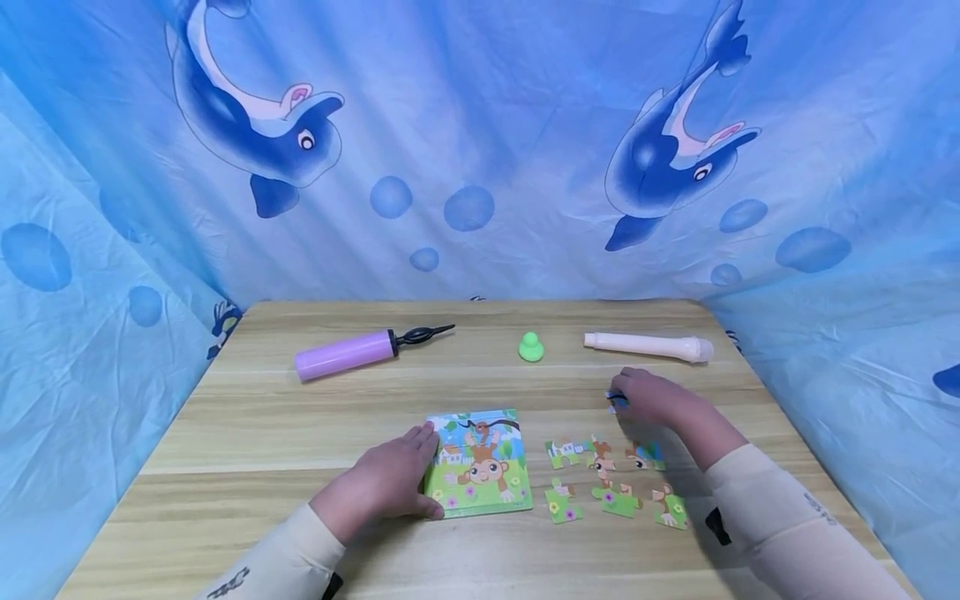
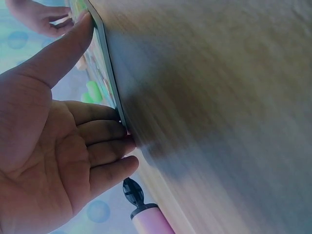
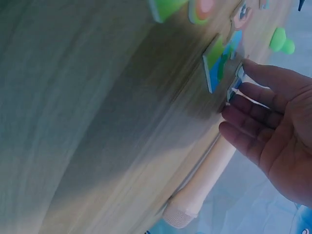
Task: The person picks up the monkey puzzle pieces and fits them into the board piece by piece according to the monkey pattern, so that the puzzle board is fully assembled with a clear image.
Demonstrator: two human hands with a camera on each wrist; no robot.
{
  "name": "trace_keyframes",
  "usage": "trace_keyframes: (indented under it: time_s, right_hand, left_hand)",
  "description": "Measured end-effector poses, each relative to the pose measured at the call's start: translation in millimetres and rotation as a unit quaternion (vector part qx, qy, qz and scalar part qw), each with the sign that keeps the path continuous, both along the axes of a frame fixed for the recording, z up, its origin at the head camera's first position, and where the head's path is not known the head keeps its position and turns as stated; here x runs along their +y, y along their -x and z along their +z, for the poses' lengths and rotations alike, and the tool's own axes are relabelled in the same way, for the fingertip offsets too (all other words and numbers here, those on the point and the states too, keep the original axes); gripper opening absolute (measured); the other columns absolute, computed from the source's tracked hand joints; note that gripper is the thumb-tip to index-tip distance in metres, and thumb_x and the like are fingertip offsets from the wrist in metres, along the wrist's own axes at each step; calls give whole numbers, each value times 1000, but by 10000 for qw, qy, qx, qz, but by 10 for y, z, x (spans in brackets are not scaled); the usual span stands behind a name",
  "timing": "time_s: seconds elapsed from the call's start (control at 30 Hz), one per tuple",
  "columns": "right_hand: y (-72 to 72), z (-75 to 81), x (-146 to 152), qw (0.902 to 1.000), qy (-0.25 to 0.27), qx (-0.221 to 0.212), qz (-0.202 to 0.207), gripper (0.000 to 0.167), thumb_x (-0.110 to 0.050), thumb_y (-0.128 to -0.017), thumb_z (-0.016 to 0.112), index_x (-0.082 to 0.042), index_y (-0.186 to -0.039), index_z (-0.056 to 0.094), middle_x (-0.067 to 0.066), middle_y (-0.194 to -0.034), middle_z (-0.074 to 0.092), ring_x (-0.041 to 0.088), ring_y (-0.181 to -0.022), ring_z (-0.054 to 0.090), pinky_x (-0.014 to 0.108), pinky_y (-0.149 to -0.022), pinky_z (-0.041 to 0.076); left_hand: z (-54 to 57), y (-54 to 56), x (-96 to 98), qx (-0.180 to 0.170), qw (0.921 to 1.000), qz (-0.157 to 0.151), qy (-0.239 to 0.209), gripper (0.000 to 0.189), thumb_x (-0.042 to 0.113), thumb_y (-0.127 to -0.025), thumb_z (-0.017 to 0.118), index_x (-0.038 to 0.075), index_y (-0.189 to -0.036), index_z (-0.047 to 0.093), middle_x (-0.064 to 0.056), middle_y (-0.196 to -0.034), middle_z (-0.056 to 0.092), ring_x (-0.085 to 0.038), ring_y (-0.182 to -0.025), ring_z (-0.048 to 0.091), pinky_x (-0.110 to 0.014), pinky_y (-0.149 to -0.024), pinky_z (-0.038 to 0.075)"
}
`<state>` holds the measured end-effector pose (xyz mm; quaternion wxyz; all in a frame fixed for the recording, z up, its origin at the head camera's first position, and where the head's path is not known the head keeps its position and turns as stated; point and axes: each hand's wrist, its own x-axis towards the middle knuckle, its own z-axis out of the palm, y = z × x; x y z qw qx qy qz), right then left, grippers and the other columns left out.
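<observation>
My left hand [image 1: 401, 473] rests against the left edge of a square monkey picture puzzle board [image 1: 480, 492]. Its thumb lies at the board's near left corner and its fingers extend along that side, as the left wrist view also shows. On the right, my right hand [image 1: 651, 397] pinches a small jigsaw piece [image 1: 615, 400] between thumb and fingertips, low over the table. The right wrist view shows this piece beside a green and blue jigsaw piece [image 3: 219, 63]. Several loose jigsaw pieces [image 1: 618, 502] with monkey, house and flower parts lie in rough rows right of the board.
Farther back on the wooden table [image 1: 225, 467] lie a purple hand pump [image 1: 348, 356] with a black nozzle, a small green toy [image 1: 531, 347] and a pale pink microphone [image 1: 648, 346]. A blue dolphin-print curtain [image 1: 480, 150] surrounds the table at the back and sides.
</observation>
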<state>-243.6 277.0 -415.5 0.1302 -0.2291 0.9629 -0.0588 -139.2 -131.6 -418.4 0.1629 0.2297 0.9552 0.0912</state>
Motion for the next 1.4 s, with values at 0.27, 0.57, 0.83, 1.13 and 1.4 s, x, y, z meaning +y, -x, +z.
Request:
trace_keyframes:
  time_s: [0.27,0.57,0.83,1.13,1.4]
  right_hand:
    - [14,-55,-15,10000,-27,6,-47,21,-17,-90,68,-4,-106,64,5,-100,57,19,-88,56,40,-77,52]
    - [13,-59,-51,9998,-94,-55,-159,18,-18,-90,68,-5,-101,62,7,-99,56,18,-85,55,40,-77,52]
    - [-10,-29,-133,9998,-77,83,-172,20,-20,-90,66,-5,-101,59,9,-98,53,18,-78,51,38,-70,49]
    - [-58,135,-569,9983,192,419,345,27,-22,-88,66,-5,-109,61,7,-98,55,16,-78,51,35,-69,48]
    - [-195,157,-1168,9954,108,523,792,34,-35,-89,69,-14,-114,60,1,-102,55,12,-84,54,32,-74,52]
  left_hand:
    - [-26,-8,-19,82,9999,-37,47,109,58,-70,80,-4,-149,36,-20,-158,31,-37,-144,32,-50,-113,36]
    - [-44,-13,-11,93,9999,-35,76,110,58,-69,80,-4,-149,35,-20,-158,31,-38,-144,33,-50,-113,36]
    - [-39,-18,-12,103,9999,-19,119,111,58,-68,81,-4,-148,36,-21,-158,30,-38,-144,32,-51,-113,36]
    - [-11,-12,-3,59,9999,16,107,112,58,-68,81,-4,-149,35,-21,-158,30,-38,-144,32,-50,-113,35]
    - [-7,-12,-2,79,9999,5,133,111,58,-69,80,-4,-149,35,-21,-158,30,-38,-145,32,-50,-113,36]
